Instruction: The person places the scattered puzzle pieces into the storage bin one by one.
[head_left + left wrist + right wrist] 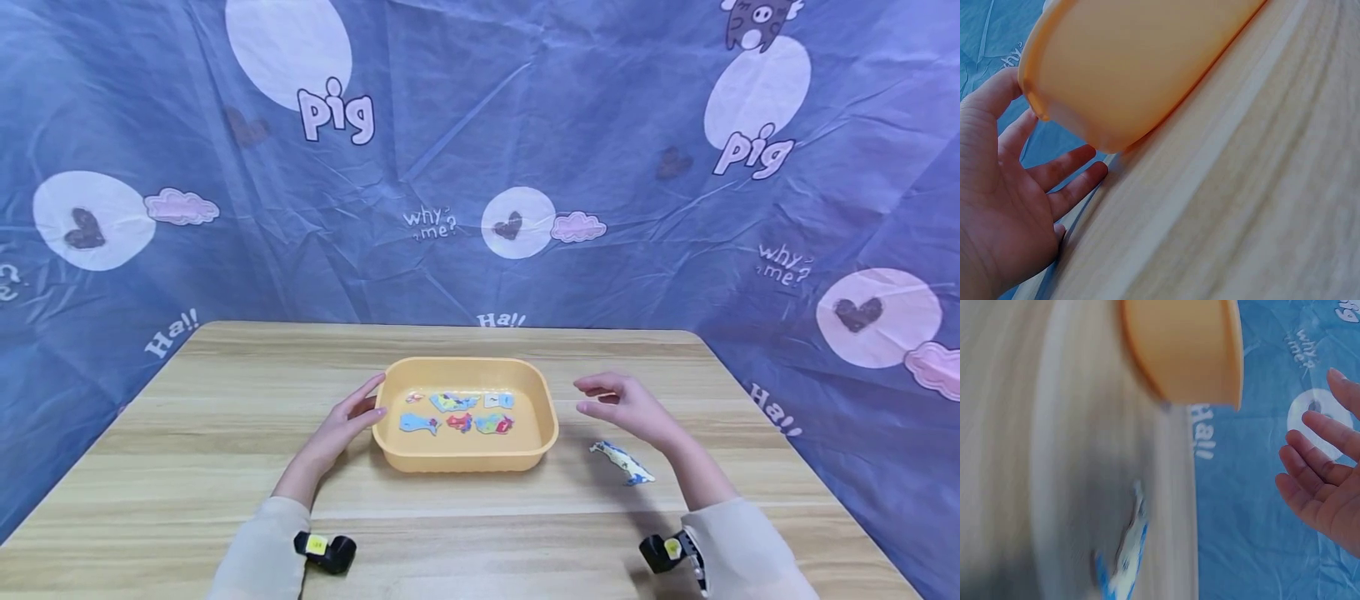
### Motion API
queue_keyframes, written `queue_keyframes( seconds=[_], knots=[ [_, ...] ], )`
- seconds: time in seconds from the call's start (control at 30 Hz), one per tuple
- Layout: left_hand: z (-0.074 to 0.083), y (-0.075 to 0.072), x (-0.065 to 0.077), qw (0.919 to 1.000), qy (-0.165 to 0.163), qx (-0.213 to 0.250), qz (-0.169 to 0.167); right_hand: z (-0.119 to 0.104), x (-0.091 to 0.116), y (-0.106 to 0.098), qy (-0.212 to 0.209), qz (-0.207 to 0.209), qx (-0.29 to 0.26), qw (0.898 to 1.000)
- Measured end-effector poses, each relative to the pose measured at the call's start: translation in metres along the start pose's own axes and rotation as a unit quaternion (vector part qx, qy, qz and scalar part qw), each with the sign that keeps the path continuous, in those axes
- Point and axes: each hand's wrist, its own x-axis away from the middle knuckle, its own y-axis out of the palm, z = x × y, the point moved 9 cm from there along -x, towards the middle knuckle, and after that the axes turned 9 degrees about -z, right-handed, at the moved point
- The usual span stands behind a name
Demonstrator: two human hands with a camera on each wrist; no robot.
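Observation:
A yellow-orange plastic tray (465, 463) stands on the table with several small, flat, colourful cut-out pieces (453, 403) lying in it. At its left end my left hand (351, 423) pinches the rim, thumb over the edge and forefinger against the outside. The left wrist view shows the other fingers of that hand spread below the rim of the tray (1147, 62). To the right of the tray my right hand (626, 407) hovers with loosely bent fingers and nothing in them. Below it on the table lies a long white-and-blue cut-out piece (622, 463), blurred in the right wrist view.
The wood-grain table (465, 542) reaches back to a blue printed cloth (465, 150) that hangs behind it and along the sides. Both wrists carry small black cameras, the left camera (326, 550) and the right camera (667, 552).

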Motion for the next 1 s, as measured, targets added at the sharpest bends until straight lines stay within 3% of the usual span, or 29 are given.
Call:
queue_keyframes(
  seconds=[0.5,1.0],
  knots=[
    [-0.002,0.001,0.0,1.0,-0.007,-0.001,0.0,0.039,0.041,-0.01,0.049,-0.016,0.034,0.998],
    [-0.001,-0.001,0.001,0.9999,-0.008,0.006,0.004,0.06,0.062,-0.006,0.052,-0.004,0.116,0.992]
  ],
)
